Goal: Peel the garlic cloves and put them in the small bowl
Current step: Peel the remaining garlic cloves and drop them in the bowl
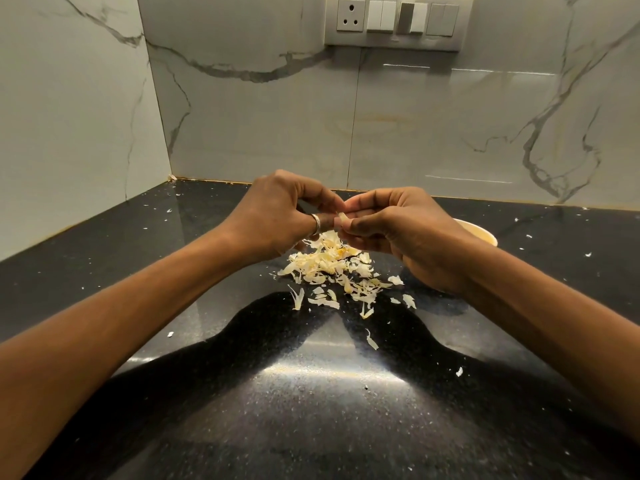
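Garlic clove point(341, 216): a small pale piece, mostly hidden, held above the black countertop point(311, 410) where your fingertips meet. Your left hand point(277, 216) pinches it from the left, fingers curled, with a ring point(316, 224) on the thumb. Your right hand point(401, 230) pinches it from the right, thumb and fingers closed on it. Directly beneath lies a heap of papery peels point(332, 268), with stray flakes scattered across the counter. The small bowl point(481, 234) sits behind your right hand, only its pale rim showing; contents not visible. A switch panel point(394, 20) is on the marble wall point(259, 116).
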A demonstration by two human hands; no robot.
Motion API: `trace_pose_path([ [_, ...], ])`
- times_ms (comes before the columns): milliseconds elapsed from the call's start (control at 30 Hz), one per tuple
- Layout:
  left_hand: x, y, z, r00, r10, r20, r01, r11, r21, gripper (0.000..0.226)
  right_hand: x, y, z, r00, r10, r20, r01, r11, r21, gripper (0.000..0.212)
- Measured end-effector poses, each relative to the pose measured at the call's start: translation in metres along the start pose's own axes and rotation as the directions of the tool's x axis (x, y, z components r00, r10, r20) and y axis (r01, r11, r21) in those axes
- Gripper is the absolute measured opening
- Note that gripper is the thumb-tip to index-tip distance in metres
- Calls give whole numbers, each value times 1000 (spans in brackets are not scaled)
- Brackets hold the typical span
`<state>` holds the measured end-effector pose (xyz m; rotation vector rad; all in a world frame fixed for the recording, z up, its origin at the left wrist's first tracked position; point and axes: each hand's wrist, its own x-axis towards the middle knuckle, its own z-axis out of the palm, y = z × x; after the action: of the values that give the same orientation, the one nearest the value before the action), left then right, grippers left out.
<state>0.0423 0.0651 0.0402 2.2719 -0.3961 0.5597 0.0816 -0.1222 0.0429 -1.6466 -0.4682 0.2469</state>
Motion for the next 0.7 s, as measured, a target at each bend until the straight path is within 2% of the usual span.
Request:
trace_pose_path([
  [167,-1,1,0,1000,-6,-17,6,1000,-14,22,0,0,-1,1000,9,-9,-9,999,-34,20],
  [467,-1,3,-5,999,6,-34,-7,1000,-18,20,0,-3,-1,999,38,28,-41,993,115,21],
  [700,0,2,-5,998,33,-59,-33,999,8,18,1,-3,-1,999,45,14,-46,996,76,19],
])
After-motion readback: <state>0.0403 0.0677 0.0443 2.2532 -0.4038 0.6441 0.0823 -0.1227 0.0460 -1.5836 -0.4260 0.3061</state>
